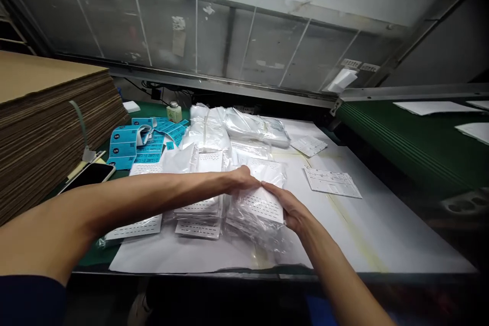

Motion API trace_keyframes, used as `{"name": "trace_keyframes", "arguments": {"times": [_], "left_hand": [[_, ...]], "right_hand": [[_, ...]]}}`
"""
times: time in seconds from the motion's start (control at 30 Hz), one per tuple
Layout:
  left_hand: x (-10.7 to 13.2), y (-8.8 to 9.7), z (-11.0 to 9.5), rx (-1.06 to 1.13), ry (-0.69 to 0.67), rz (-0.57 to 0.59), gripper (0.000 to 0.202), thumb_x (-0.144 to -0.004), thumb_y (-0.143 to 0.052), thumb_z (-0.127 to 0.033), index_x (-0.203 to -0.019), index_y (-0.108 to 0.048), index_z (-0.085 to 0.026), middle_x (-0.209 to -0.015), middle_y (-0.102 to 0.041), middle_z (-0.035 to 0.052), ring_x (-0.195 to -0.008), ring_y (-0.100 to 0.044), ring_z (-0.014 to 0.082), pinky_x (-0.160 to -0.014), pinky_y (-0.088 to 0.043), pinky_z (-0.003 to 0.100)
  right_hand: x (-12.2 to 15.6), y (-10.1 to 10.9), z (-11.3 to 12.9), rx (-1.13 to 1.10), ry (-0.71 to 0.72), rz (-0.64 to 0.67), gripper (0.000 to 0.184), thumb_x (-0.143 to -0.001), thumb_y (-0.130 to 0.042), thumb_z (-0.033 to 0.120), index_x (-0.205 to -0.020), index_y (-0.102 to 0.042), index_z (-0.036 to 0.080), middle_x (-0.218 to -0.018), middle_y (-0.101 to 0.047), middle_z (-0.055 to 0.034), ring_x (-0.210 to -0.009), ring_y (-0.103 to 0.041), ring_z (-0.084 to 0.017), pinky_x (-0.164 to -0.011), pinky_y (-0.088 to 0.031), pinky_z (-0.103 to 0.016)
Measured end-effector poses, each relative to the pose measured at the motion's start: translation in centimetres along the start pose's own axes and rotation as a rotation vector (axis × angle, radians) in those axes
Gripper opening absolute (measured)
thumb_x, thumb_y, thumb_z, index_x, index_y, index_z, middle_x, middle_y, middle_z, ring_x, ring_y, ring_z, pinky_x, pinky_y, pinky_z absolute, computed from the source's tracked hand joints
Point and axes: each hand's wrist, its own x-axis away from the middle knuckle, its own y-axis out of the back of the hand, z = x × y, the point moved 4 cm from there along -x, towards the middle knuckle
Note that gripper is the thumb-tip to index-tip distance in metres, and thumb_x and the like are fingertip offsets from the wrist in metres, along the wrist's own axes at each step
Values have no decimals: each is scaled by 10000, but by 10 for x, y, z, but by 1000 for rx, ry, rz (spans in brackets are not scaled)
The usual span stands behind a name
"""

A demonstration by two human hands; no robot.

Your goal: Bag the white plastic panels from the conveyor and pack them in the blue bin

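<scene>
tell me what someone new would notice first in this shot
The left hand and right hand grip a clear plastic bag of white perforated cards at the centre, on a white paper sheet. At far left towers a stack of corrugated cardboard sheets, with bright blue labels spread out beside it.

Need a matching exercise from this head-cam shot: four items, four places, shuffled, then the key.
Items:
1. Corrugated cardboard stack
2. Smartphone
3. Small bottle
4. Clear bag of perforated cards

Places:
A. Between the left hand and right hand
B. Lying beside the cardboard, screen up
C. Standing at the table's far edge
D. Piled high at far left

Pairs: 1-D, 2-B, 3-C, 4-A
</scene>
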Motion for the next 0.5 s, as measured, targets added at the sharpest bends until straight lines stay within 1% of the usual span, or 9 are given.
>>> {"name": "trace_keyframes", "arguments": {"times": [0.07,0.1,0.17,0.23,0.27,0.3,0.37,0.43,0.5], "left_hand": [[4,3,-11,-29,-6,22,447,-713,-641,-261,-1074,-582,-4,-1034,-649,229,-867,-633,283,-668,-511,319],[8,12,-17,-43,-27,19,498,-702,-654,-259,-1127,-558,-18,-1106,-623,225,-928,-616,289,-708,-505,323],[22,45,-27,-51,-123,-30,591,-698,-673,-297,-1224,-507,-83,-1233,-565,180,-1035,-573,272,-810,-478,319],[40,90,-23,-47,-231,-120,551,-754,-624,-378,-1235,-507,-136,-1254,-558,131,-1056,-565,233,-871,-453,313],[51,114,-15,-51,-277,-186,487,-803,-556,-422,-1188,-543,-124,-1205,-587,136,-1023,-582,230,-864,-459,329],[62,136,0,-45,-266,-273,474,-829,-511,-451,-1160,-557,-116,-1180,-597,144,-1003,-591,234,-842,-473,341],[80,167,46,-19,-23,-407,553,-813,-523,-481,-1203,-503,-89,-1212,-561,193,-1008,-586,275,-763,-506,358],[90,175,92,42,199,-375,667,-787,-559,-494,-1289,-411,-79,-1301,-480,234,-1035,-576,305,-701,-523,350],[93,171,123,78,296,-330,774,-736,-613,-520,-1329,-360,-90,-1376,-401,242,-1062,-565,318,-668,-528,327]], "right_hand": [[2,-2,-1,-18,-32,24,465,-653,-758,420,-966,-626,103,-791,-713,-121,-731,-687,-265,-624,-550,-367],[3,-2,-2,-27,-44,26,470,-661,-749,429,-975,-621,103,-784,-713,-122,-732,-689,-272,-626,-552,-377],[4,2,-5,-44,-58,26,488,-678,-734,440,-1010,-603,108,-787,-716,-121,-756,-693,-284,-644,-555,-392],[5,7,-9,-56,-58,33,520,-690,-723,445,-1062,-578,111,-801,-719,-119,-787,-694,-291,-677,-557,-401],[5,10,-10,-57,-57,42,544,-694,-721,448,-1088,-565,107,-811,-719,-122,-797,-693,-296,-689,-556,-405],[4,11,-11,-56,-59,52,571,-696,-719,453,-1113,-553,99,-819,-719,-128,-800,-693,-303,-696,-556,-409],[4,12,-12,-37,-61,62,634,-696,-716,466,-1169,-528,88,-844,-717,-142,-802,-692,-318,-697,-555,-415],[3,10,-9,20,-34,23,708,-682,-727,469,-1239,-487,104,-896,-713,-153,-817,-688,-327,-682,-557,-409],[5,6,-2,108,32,-70,810,-657,-751,466,-1320,-409,150,-1005,-694,-154,-871,-677,-319,-678,-561,-382]]}}
